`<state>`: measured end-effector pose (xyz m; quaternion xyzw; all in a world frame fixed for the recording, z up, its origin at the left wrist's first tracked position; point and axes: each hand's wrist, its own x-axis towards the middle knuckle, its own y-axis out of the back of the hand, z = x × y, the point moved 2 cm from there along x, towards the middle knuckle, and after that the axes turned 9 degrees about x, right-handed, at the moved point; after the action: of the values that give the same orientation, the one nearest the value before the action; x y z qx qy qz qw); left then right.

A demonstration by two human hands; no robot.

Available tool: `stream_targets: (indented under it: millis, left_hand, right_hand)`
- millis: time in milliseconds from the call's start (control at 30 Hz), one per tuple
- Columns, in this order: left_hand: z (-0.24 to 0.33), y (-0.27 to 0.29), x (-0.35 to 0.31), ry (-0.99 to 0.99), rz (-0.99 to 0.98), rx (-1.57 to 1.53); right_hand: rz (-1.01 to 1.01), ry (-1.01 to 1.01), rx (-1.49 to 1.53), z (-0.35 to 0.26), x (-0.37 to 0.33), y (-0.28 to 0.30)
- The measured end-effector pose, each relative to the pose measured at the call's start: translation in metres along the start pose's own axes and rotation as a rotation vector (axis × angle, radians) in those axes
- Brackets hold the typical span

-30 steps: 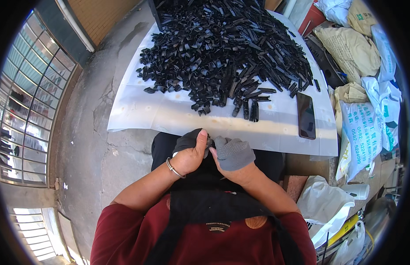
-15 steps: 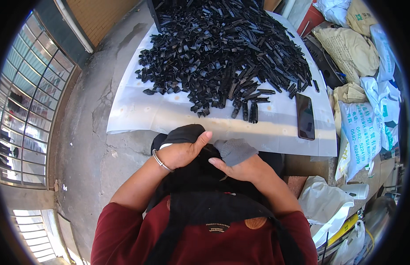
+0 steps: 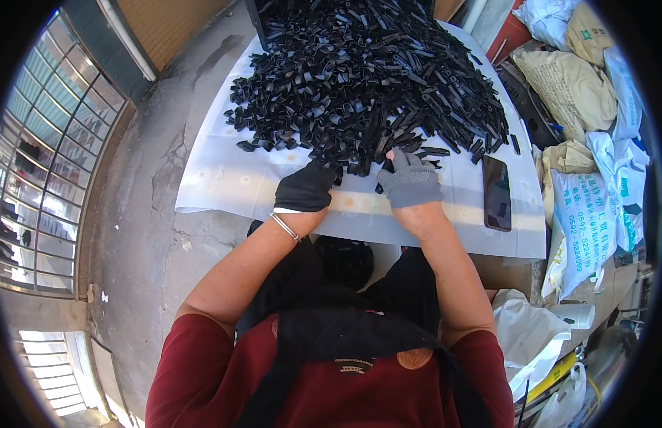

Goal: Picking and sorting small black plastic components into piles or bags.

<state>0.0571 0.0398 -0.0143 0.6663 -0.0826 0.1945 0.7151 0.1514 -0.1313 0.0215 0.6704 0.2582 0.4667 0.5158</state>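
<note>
Small black plastic pieces (image 3: 309,107) lie in a big heap on a white-covered table (image 3: 231,189), short bent ones to the left and long narrow ones to the right. At the heap's near edge, my left hand (image 3: 304,190), in a black glove, has its fingers curled closed on a short black piece (image 3: 338,175). My right hand (image 3: 413,184), in a grey glove with bare fingertips, is closed over the long pieces just right of it. Dark bits show beside its fingers; the rest of its grip is hidden.
A dark phone (image 3: 496,194) lies on the table's right side. Filled sacks (image 3: 570,89) and white printed bags (image 3: 584,221) crowd the right. Below the table edge, between my knees, is a round black container (image 3: 344,262). A barred window (image 3: 52,157) stands at left.
Both hands have moved forward from above my lap to the heap's near edge. The round black container they covered now shows. The view has shifted slightly.
</note>
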Motion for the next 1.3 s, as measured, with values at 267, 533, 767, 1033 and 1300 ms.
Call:
stream_targets:
  millis: [267,533,767,1033,1300]
  left_hand:
    - [-0.013,0.013,-0.015,0.042,0.223,-0.145]
    - [0.006,0.063,-0.012,-0.211,-0.202,-0.37]
    - [0.018,0.067,-0.018,-0.478,-0.745,-0.809]
    - [0.024,0.039,-0.045,0.053,-0.488,-1.386]
    - [0.024,0.041,-0.048,0.244,-0.193,-1.141]
  right_hand:
    - [0.173,0.068,0.072,-0.006,-0.001,0.005]
    - [-0.062,0.092,0.876,-0.054,-0.026,0.025]
    - [-0.253,0.252,0.897,-0.058,-0.034,0.032]
    - [-0.011,-0.17,0.903,-0.065,-0.051,0.017]
    - [0.094,-0.169,0.904,-0.072,-0.051,0.024]
